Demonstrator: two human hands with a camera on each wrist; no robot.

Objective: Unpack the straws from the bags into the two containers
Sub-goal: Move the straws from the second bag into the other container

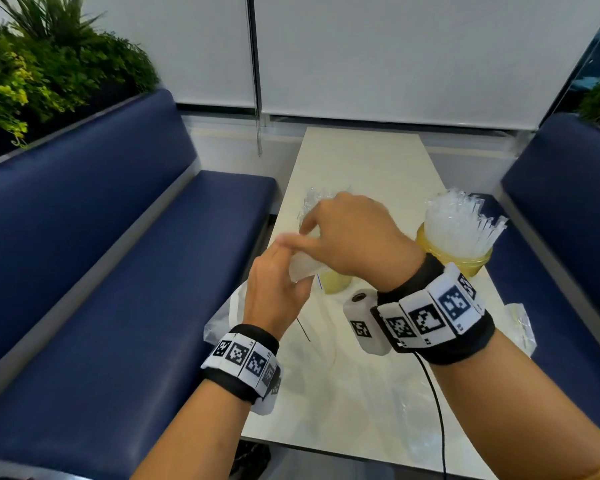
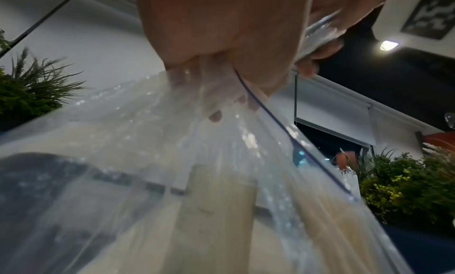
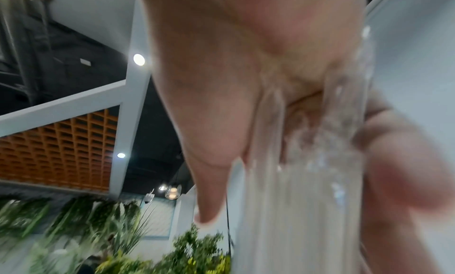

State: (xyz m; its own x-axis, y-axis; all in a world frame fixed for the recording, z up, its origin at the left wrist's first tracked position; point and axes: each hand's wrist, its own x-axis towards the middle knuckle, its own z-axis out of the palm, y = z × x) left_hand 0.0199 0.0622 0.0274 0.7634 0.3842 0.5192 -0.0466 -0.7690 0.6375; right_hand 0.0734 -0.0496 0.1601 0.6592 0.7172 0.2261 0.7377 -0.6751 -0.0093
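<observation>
A clear plastic zip bag with a thin blue seal line is gripped at its mouth by the left hand, its fingers curled into the film. A bundle of clear wrapped straws is clasped by the right hand above a yellow jar on the pale bench. Further right, a second yellow jar is packed with upright straws.

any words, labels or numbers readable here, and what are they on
No readable words, brands or numbers.
Left wristband: black-and-white square code markers only; tiny marks beside them are too small to read.
Right wristband: the same code markers, no letters legible.
White wrist camera: one code marker, no text.
Clear bag: a blue line, no print visible.
</observation>
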